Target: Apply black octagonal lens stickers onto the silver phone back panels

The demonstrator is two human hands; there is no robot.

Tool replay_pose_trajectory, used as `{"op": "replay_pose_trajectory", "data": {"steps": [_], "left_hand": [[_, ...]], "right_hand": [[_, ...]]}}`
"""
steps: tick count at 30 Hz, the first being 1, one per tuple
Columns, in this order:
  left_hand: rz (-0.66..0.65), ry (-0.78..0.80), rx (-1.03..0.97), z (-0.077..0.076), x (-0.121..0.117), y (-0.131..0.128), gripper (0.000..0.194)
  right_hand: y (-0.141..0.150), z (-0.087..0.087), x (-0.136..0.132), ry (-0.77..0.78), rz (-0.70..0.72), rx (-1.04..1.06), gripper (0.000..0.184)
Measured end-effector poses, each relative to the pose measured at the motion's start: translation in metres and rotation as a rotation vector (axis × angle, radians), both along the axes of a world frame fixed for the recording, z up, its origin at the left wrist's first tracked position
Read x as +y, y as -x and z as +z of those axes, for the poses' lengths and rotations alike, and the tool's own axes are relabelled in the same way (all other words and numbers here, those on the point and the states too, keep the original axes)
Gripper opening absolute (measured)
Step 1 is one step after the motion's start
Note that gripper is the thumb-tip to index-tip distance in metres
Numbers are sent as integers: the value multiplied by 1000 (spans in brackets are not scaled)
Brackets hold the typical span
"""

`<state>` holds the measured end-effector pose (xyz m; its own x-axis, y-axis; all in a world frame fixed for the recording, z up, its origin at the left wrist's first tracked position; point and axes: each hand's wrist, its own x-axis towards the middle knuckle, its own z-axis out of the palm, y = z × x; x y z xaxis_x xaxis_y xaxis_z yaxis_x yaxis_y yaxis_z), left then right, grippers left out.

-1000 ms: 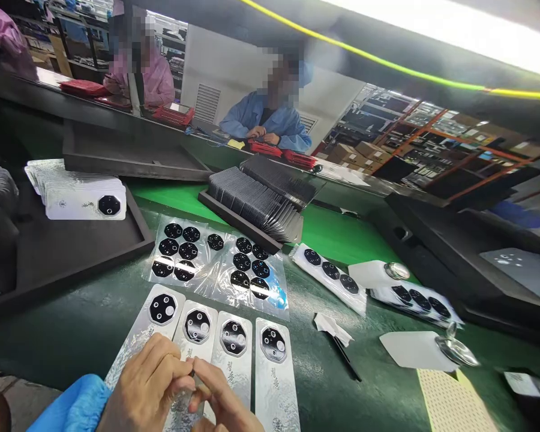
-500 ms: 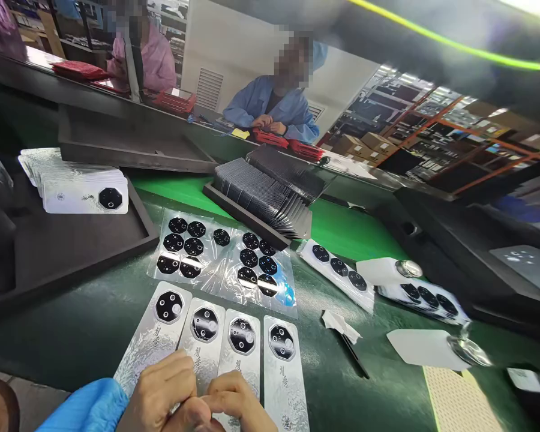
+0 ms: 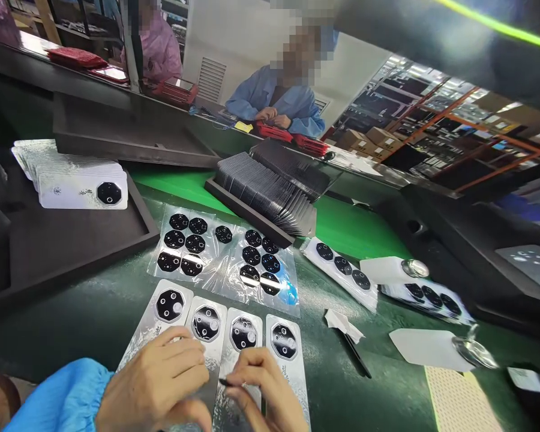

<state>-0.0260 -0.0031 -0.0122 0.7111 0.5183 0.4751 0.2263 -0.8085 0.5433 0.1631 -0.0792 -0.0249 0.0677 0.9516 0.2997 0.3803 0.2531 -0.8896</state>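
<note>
Several silvery phone back panels with black octagonal camera pieces lie side by side before me. My left hand hovers over the left panels, fingers bent and thumb apart, holding nothing that I can see. Above the panels further right, my right hand pinches a small dark piece between thumb and fingertips; its kind is too small to make out. Just beyond the panels, clear plastic sheets carry rows of black octagonal pieces. My hands cover the lower parts of the left panels.
A dark tray at left holds a fanned stack of silvery panels. Dark panels stand in a rack at the back. To the right are packed strips, black tweezers and a yellow dotted sheet. A co-worker sits opposite.
My hands were together over the panels and have come apart, the left moving left and the right moving right. A small dark piece now shows in my right fingertips.
</note>
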Motion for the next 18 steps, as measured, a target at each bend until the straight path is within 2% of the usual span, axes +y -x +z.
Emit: {"op": "replay_pose_trajectory", "data": {"steps": [2,6,12,18], "left_hand": [[-43,-224,111,-5,12,5,24],[-124,-409,191,-17,26,8,27],[-153,-471,217,-21,32,5,27],[-141,-464,217,-18,33,3,28]], "right_hand": [[-9,2,9,13,-35,-42,12],[-16,-4,23,7,-89,-157,16],[-12,-21,30,-31,-109,-305,17],[-10,-22,30,-39,-93,-324,18]]}}
